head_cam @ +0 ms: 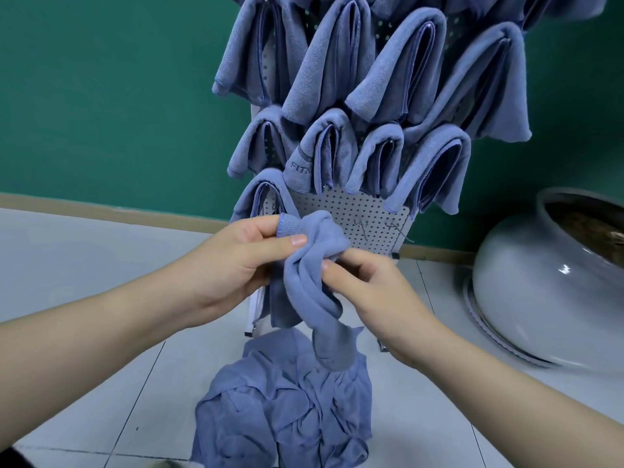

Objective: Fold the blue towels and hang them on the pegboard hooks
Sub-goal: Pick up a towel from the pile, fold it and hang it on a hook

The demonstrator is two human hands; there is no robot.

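Observation:
A crumpled blue towel [314, 282] hangs twisted between both hands in front of the white pegboard [364, 217]. My left hand [243, 261] pinches its top corner between thumb and fingers. My right hand [368, 292] grips the bunched cloth just below, fingers curled into the folds. Several folded blue towels [337, 72] hang in rows on the pegboard's hooks above. Two bare wire hooks [395, 229] show on the board's lower right. A heap of loose blue towels [287, 407] lies on the floor at the board's foot.
A large white ceramic pot [540, 298] stands on the tiled floor at the right, close to the pegboard stand. A green wall [101, 96] with a beige skirting runs behind. Pale floor tiles [84, 265] stretch to the left.

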